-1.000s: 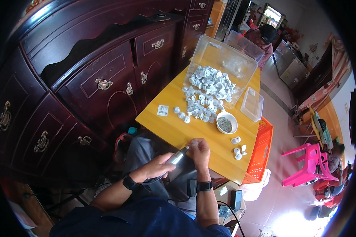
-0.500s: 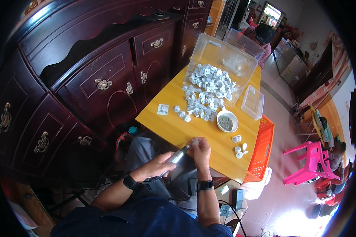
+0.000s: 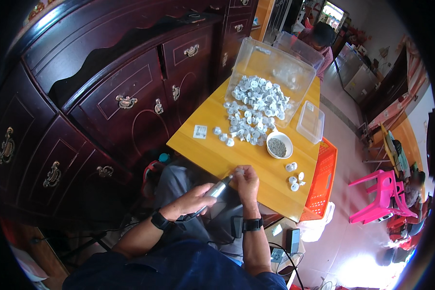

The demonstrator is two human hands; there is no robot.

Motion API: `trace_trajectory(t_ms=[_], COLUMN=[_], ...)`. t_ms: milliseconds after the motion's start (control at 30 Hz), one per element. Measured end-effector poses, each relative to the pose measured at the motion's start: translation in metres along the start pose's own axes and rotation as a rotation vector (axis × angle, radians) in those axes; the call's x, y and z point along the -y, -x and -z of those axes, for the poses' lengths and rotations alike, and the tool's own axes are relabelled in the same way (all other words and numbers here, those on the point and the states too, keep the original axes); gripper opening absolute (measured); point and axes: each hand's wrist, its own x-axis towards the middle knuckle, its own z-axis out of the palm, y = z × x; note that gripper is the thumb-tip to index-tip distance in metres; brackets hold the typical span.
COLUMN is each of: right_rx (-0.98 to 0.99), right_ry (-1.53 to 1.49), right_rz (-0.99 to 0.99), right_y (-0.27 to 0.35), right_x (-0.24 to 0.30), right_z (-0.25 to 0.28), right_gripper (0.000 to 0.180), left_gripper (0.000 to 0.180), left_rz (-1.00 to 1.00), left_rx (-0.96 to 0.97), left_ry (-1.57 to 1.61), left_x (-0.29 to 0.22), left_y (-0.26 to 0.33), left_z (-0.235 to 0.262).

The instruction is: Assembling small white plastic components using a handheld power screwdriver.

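Observation:
My left hand (image 3: 196, 199) is wrapped round a silver, pen-shaped electric screwdriver (image 3: 218, 189), its dark tip pointing toward my other hand. At the table's near edge my right hand (image 3: 248, 184) pinches a small whitish plastic piece (image 3: 239, 172), mostly covered by the fingers. The screwdriver's tip is close to that piece; whether they touch I cannot tell. Beyond my hands, a white bowl (image 3: 288, 145) holds small grey metal bits, probably screws. A heap of round white plastic parts (image 3: 256, 118) spills from a clear bin (image 3: 295, 77) tipped on its side.
Several finished-looking white pieces (image 3: 293, 181) lie at the right of the yellow table (image 3: 198, 150). A clear lidless tray (image 3: 310, 122) and a small printed label (image 3: 200, 131) rest there too. An orange crate (image 3: 320, 181) stands beside it. Dark drawers (image 3: 116, 101) line the left; another person (image 3: 324, 41) sits beyond.
The whole view has shifted slightly. Both hands keep nearly the same pose, the screwdriver still pointed at the small piece.

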Motion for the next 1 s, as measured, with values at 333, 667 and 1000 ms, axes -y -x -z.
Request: trace_trajectory(t_ms=[333,667,1000], right_rx=[-0.018,-0.008,-0.221], right_ry=[0.048,-0.143,0.459], right_rz=[0.018,-0.015,0.15], right_y=[0.002,0.001,-0.006], right_x=[0.006,0.006,0.013], right_z=[-0.001,-0.001,0.069], right_gripper=[0.006,0.005,0.013], left_gripper=[0.047,0.034,0.046], left_rz=[0.013,0.08,-0.005], left_rx=[-0.013,0.024,0.09], left_ry=[0.022,0.241,0.224], left_x=[-0.007,-0.015,-0.005], left_y=[-0.001,0.006,0.021], left_z=[-0.003,-0.011,-0.009])
